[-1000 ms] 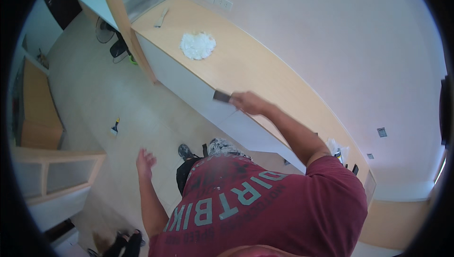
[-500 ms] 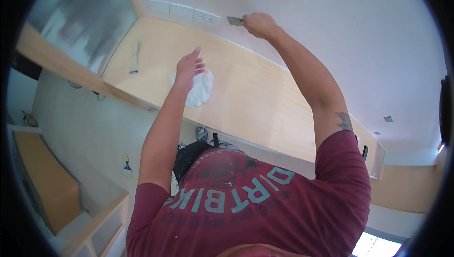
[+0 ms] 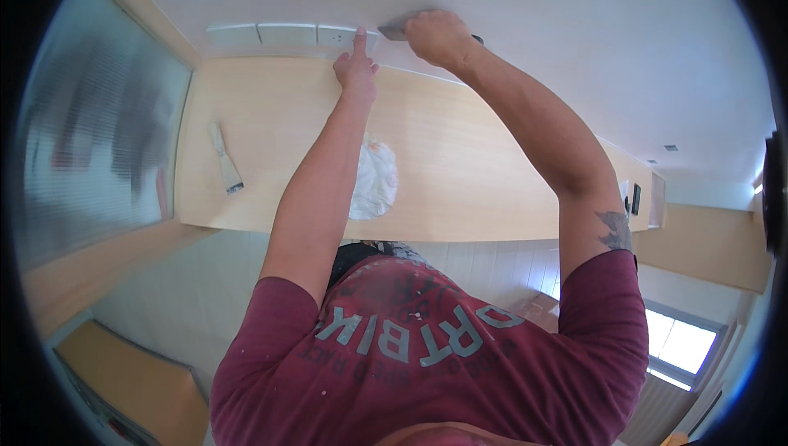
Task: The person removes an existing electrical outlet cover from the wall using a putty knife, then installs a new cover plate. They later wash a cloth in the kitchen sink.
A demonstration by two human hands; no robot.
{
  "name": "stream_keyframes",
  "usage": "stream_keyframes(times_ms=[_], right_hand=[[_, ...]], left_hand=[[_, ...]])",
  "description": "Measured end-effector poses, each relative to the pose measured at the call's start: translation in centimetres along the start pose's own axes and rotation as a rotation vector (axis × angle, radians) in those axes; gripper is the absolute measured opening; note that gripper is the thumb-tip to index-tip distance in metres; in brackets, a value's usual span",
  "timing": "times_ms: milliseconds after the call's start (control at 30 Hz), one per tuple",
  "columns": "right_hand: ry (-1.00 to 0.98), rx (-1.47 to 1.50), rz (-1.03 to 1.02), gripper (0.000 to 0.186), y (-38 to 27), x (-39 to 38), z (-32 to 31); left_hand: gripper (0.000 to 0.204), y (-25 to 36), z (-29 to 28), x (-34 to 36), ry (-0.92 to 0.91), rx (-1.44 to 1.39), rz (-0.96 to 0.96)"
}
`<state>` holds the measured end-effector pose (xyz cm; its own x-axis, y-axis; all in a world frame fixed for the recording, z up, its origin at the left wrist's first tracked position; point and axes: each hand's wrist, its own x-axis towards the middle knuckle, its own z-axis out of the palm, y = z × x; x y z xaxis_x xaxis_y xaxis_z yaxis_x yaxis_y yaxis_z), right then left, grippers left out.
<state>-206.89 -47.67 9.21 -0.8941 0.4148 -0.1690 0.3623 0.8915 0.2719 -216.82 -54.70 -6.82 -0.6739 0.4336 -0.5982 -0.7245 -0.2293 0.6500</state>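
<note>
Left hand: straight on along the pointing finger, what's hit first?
The left hand would likely meet the white socket plate first; the fingertip overlaps it in view, maybe touching, depth unclear.

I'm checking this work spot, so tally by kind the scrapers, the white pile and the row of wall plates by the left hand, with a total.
Scrapers: 2, one in the right hand, one on the counter
White pile: 1
Wall plates: 3
Total: 6

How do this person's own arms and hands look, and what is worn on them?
The left hand and right hand wear no gloves. Short maroon sleeves leave both forearms bare. A dark tattoo marks the right upper arm.
</note>
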Motion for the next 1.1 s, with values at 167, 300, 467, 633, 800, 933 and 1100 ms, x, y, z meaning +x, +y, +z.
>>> stream_keyframes(times_ms=[167, 300, 467, 633, 800, 933, 1100], right_hand=[[-0.067, -0.025, 0.034, 0.022, -1.3, 1.1, -0.9], [-0.075, -0.045, -0.023, 0.019, -0.3, 1.4, -0.2], [-0.206, -0.055, -0.028, 0.017, -0.3, 1.9, -1.0], [-0.191, 0.012, -0.056, 0.023, -0.1, 2.5, -1.5], [-0.201, 0.027, -0.04, 0.026, 0.4, 2.7, -1.1], [-0.253, -0.133, -0.144, 0.024, 0.3, 2.5, -1.6], [-0.104, 0.049, -0.058, 0.023, 0.4, 1.1, 1.0]], left_hand=[[0.07, -0.1, -0.6, 2.2, -0.15, -0.103, 0.021], [0.057, -0.8, 0.5, 1.1, -0.021, -0.095, 0.14], [0.043, -0.4, -0.1, 0.6, -0.08, -0.008, 0.198], [0.043, -1.3, -0.2, 2.8, -0.008, 0.168, 0.295], [0.047, -2.2, 0.1, 3.2, 0.018, 0.141, 0.333], [0.049, -2.0, -0.2, 3.7, -0.005, 0.155, 0.295], [0.045, -1.9, -0.1, 3.5, 0.014, 0.17, 0.344]])
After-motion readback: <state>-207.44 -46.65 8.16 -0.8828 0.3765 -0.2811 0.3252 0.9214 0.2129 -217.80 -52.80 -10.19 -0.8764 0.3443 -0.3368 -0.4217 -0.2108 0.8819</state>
